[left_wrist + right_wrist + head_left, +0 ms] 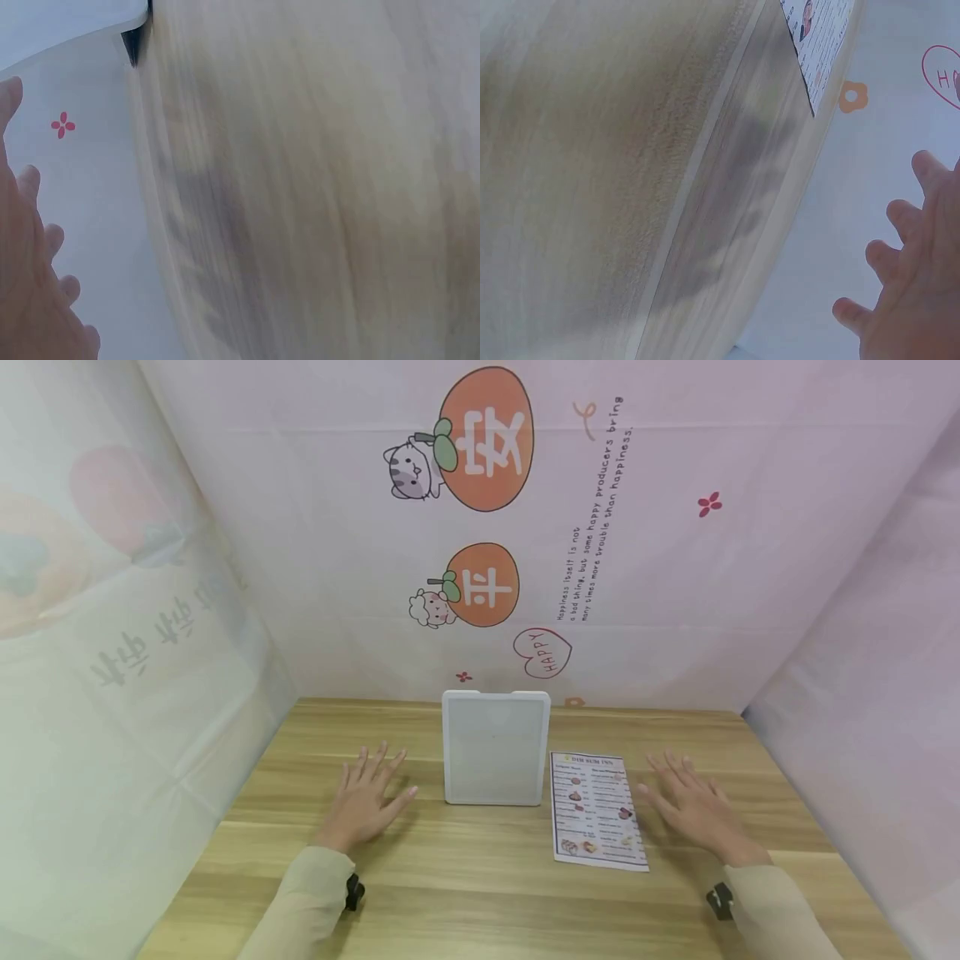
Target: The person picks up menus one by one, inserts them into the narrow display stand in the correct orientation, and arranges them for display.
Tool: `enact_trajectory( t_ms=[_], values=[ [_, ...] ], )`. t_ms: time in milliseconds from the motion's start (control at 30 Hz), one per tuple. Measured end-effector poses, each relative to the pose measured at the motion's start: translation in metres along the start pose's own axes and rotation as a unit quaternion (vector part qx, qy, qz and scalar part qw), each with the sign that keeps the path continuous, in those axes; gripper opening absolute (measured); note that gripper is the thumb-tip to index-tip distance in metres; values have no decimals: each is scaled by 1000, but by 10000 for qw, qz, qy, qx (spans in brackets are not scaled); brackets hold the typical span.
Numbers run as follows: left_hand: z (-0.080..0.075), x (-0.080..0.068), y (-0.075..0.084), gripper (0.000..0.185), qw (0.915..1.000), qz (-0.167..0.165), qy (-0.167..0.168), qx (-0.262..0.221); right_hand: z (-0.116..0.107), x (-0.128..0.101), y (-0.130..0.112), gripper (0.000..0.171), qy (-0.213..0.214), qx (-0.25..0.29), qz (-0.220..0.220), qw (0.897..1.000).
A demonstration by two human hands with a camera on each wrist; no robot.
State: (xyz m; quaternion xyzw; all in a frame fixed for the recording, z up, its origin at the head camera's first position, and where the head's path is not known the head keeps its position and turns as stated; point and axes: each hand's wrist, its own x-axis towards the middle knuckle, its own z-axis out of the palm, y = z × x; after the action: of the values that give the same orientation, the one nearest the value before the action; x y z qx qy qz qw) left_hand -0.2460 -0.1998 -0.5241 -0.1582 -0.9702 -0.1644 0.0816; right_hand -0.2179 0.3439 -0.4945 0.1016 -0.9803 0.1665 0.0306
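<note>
At the left of the light wooden desk (480, 893), the person's left hand (365, 800) lies palm down with its fingers spread and straight, its grip wide open and holding nothing; whether the palm actually touches the wood cannot be told. Its wrist view shows the fingers (30, 180) against the pale printed cloth backdrop (82, 195), with the wood blurred. Just right of that hand, at the middle of the desk towards the far edge, lies a white rounded rectangular plastic board (495, 747), flat and clear of both hands. Just beside the board's right edge lies a printed paper menu sheet with small food pictures (597, 810), its near end reaching closer to the person than the board does. Right of the menu, near its right edge, the right hand (693, 810) is likewise palm down, fingers spread and straight, the grip open and empty.
</note>
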Motion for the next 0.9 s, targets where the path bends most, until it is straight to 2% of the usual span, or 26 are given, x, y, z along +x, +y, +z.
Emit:
enact_trajectory(
  t_ms=[167, 500, 900],
  values=[
    [-2, 2, 3, 77, 9998, 53, -77, -197, 1, 1, 1, 68, 23, 124, -59, 9999],
    [-7, 8, 11, 76, 9977, 487, -199, -428, 3, 1, -1, 64, -29, 703, -177, 9974],
    [-7, 12, 17, 77, 9902, 788, -75, -1152, 2, 3, -6, 63, 136, 980, -389, 9943]
  ],
)
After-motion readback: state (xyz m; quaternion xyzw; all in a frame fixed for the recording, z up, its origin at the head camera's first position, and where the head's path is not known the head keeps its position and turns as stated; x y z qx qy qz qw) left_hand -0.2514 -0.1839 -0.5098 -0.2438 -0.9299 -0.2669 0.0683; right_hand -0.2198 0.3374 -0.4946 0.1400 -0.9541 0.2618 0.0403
